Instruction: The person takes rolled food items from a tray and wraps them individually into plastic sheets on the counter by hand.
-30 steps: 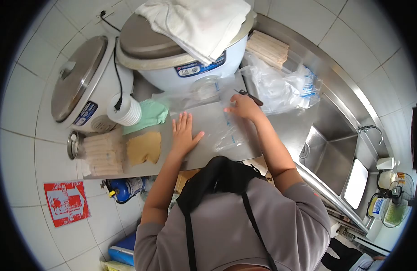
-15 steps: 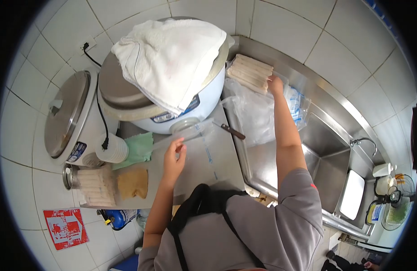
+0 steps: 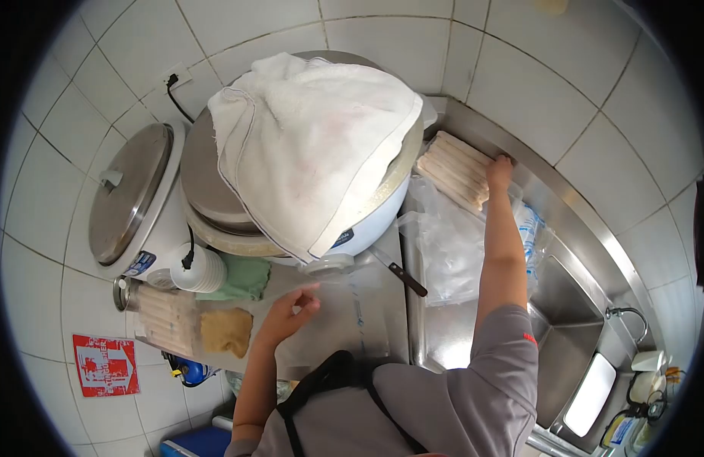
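My right hand (image 3: 500, 174) is at the right end of a pack of pale, sausage-like sticks (image 3: 452, 169), its fingers closed at the pack's far corner. The fingertips are partly hidden, and the pack lies at the back of the steel sink unit. Under it and my forearm spreads a clear plastic bag (image 3: 447, 255). My left hand (image 3: 289, 312) hovers above the counter with half-curled fingers, thumb and index apart. Close to it is a clear plastic sheet with blue print (image 3: 357, 308). A knife with a brown handle (image 3: 407, 279) lies to its right.
A large cooker (image 3: 367, 217) under a white towel (image 3: 314, 137) stands behind the counter, a second lidded cooker (image 3: 131, 198) at left. Stacked white cups (image 3: 200, 270), a green cloth (image 3: 241, 278), a tan cloth (image 3: 226, 331) and another pack of sticks (image 3: 167, 316) sit left. A sink basin (image 3: 565, 350) is at right.
The view has shifted, so the scene sits lower. My right hand has slid slightly towards the pack's far corner. My left hand has drawn back towards me, its fingers more curled.
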A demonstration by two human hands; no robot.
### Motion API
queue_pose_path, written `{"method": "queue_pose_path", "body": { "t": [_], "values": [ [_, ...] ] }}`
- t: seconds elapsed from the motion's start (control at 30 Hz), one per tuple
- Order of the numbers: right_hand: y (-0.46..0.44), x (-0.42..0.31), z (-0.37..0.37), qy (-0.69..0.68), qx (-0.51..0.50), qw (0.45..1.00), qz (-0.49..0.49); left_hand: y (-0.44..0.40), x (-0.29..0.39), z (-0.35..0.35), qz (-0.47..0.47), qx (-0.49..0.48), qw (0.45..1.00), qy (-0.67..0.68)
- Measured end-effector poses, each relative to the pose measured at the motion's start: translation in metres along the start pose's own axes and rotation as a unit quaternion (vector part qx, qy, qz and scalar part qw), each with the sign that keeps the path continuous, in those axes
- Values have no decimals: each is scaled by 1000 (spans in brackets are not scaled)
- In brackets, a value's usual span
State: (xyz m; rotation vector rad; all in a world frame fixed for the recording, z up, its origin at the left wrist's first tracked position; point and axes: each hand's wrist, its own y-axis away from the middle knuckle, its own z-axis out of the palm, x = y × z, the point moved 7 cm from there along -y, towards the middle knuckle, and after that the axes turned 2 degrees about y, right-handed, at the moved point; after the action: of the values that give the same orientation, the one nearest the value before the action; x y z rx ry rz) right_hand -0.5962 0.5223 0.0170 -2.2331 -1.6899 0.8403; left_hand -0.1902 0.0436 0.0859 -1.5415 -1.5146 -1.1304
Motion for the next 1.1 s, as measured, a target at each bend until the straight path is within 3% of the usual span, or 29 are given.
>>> {"method": "queue_pose_path", "body": {
  "t": [0.13, 0.23, 0.43, 0.53, 0.63, 0.73, 0.8, 0.93, 1.03, 1.1],
  "values": [
    [10, 5, -9, 26, 44, 984, 171, -2, -3, -5, 10, 54, 997, 60],
    [13, 6, -7, 3, -7, 969, 247, -2, -8, -1, -9, 59, 994, 89],
    [12, 8, -1, -27, -28, 935, 353, 3, -5, 10, -22, 49, 995, 83],
    [10, 14, 4, -152, 8, 920, 363, 5, 3, 10, -12, 47, 997, 65],
    [8, 14, 4, -239, 81, 909, 331, 8, 4, 10, -13, 46, 997, 67],
    [8, 20, 6, -328, 69, 874, 351, 8, 3, 4, -15, 42, 998, 36],
    [-7, 8, 14, -157, -81, 946, 272, 9, 9, -3, -15, 40, 999, 2],
    [-28, 11, 56, -23, -199, 977, 75, 16, 10, -20, -11, 77, 997, 0],
    [-28, 5, 37, -188, -137, 968, 97, 22, 11, -28, 3, 87, 996, 12],
    [-34, -19, 9, -211, -104, 969, 76, 22, 11, -30, 24, 64, 998, 11]
  ]
}}
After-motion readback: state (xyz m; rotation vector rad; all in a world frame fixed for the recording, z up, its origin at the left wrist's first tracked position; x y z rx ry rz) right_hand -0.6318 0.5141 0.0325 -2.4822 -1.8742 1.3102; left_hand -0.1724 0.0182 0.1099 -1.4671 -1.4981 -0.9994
